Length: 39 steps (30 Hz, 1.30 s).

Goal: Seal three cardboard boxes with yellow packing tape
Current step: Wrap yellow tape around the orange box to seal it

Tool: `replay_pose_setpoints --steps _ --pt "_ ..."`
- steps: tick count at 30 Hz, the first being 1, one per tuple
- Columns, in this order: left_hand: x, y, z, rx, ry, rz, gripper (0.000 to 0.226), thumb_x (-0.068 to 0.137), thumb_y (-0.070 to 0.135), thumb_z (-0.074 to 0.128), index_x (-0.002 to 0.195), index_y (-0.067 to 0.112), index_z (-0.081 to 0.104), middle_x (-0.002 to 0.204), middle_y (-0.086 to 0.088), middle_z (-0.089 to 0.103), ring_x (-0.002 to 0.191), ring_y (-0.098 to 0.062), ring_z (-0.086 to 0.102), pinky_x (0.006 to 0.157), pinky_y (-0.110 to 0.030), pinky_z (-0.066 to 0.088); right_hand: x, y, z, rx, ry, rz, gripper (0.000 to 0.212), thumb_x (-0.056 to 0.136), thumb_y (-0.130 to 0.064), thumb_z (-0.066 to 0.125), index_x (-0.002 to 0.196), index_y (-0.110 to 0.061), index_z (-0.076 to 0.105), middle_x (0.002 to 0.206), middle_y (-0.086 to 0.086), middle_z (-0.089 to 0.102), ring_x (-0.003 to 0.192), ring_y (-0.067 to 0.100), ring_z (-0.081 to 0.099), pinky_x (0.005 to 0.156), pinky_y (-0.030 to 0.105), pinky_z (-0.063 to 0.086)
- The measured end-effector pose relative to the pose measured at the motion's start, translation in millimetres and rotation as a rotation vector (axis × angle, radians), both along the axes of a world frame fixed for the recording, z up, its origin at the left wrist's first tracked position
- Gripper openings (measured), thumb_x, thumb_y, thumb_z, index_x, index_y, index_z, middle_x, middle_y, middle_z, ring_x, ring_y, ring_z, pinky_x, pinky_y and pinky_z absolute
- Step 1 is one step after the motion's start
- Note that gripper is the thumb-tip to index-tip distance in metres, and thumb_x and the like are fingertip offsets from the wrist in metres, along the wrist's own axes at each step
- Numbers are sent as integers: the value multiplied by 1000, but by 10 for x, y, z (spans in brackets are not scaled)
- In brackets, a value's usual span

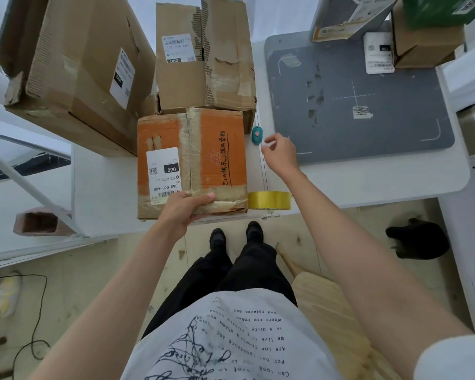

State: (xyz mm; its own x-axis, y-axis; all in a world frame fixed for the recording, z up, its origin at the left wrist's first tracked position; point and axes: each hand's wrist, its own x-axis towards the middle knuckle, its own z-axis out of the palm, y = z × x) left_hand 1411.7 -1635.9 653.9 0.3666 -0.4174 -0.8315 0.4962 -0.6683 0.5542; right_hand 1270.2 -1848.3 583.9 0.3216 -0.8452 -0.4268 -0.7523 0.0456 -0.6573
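The left hand (187, 208) grips the orange box's (192, 160) near edge, likely to keep it from sliding; the right hand (280, 153), fingers loosely curled, hangs just right of the box, holding nothing; the yellow tape (269, 200) sits touching the box's near right corner, handy to grab.

The orange box (192, 160) is matt cardboard, scuffed, its seam covered with wrinkled glossy clear tape and a smooth paper label. The yellow tape roll (269, 200) looks shiny plastic. The worktop (368, 182) is smooth white; its grey mat (368, 78) is matt and scratched.
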Motion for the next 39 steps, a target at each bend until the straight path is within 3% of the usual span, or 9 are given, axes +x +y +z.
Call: replay_pose_setpoints --steps 3,6,7,9,12,21,27,34,39 --pt "46 26 -17 9 -2 -8 39 62 18 89 88 -3 69 119 -22 69 91 -22 74 73 -26 61 213 -162 -155 45 43 18 39 99 -11 57 138 -15 53 140 11 48 120 23 53 94 30 45" --pt "99 67 -55 6 -47 -39 44 68 26 89 95 -6 75 140 -21 58 104 -22 71 70 -21 58 384 -277 -324 76 137 75 51 97 -5 59 146 -12 48 146 11 42 127 31 51 104 39 48" --pt "99 76 -37 -5 -43 -42 48 72 29 87 100 -7 74 133 -16 64 97 -16 71 71 -21 57 431 -299 -386 74 169 110 53 96 -3 60 147 -11 47 149 10 40 130 31 49 106 40 45" --pt "98 86 6 -10 3 -31 57 82 31 80 109 -16 64 86 3 71 66 -3 63 82 -30 58 508 -320 -498 59 210 180 57 95 0 59 149 -8 43 156 9 36 137 32 44 111 41 40" --pt "136 126 112 -15 88 -43 29 88 24 73 94 0 59 52 15 50 48 -1 51 99 -42 53 572 -318 -644 23 257 269 54 93 6 55 144 -10 46 153 6 38 133 34 46 103 45 44" --pt "306 247 118 -22 57 77 34 71 26 80 100 7 76 81 -2 72 74 -11 70 69 -20 58 490 -263 -658 -166 404 372 34 93 8 54 123 -5 53 135 18 38 109 39 50 73 41 40" --pt "287 288 76 -71 115 97 30 75 20 75 103 9 75 77 0 69 70 -8 65 69 -18 57 357 -174 -721 -100 394 299 27 93 5 55 119 -2 55 127 19 46 106 39 56 73 38 40" --pt "267 281 41 -89 154 151 26 78 14 72 104 8 74 81 2 73 71 -6 69 72 -19 59 355 -174 -494 32 222 58 29 95 -11 67 124 -8 63 134 14 49 115 32 57 93 37 48" --pt "266 301 76 -96 34 120 15 81 12 76 94 9 72 78 1 72 72 -9 70 71 -20 59 222 -112 -199 15 1 -133 22 95 -3 63 113 -10 53 116 9 55 96 18 54 80 32 54"
